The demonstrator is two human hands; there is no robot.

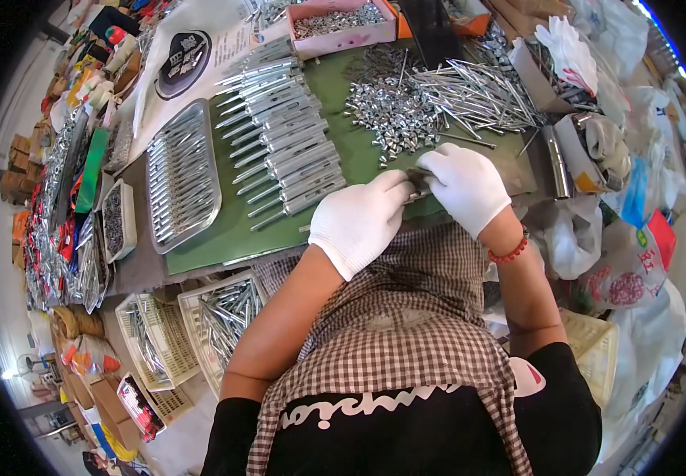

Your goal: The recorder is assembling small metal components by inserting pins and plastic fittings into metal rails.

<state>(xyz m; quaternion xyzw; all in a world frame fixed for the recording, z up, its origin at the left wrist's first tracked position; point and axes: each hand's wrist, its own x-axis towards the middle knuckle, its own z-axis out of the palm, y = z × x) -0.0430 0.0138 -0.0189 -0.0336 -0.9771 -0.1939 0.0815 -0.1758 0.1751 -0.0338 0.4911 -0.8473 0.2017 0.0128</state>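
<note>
Watching remotely, I see the left hand (pixel 363 220) and right hand (pixel 463 184) pinching a metal piece (pixel 416 195) (mostly hidden) over the green mat's (pixel 232 238) near edge, apparently mid-assembly, so the next move probably calls for careful alignment.

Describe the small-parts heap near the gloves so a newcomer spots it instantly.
On the green tabletop, look just beyond the gloved left hand and right hand. The heap of silver pieces is there: short and stubby, unlike the long rods beside it.
</note>
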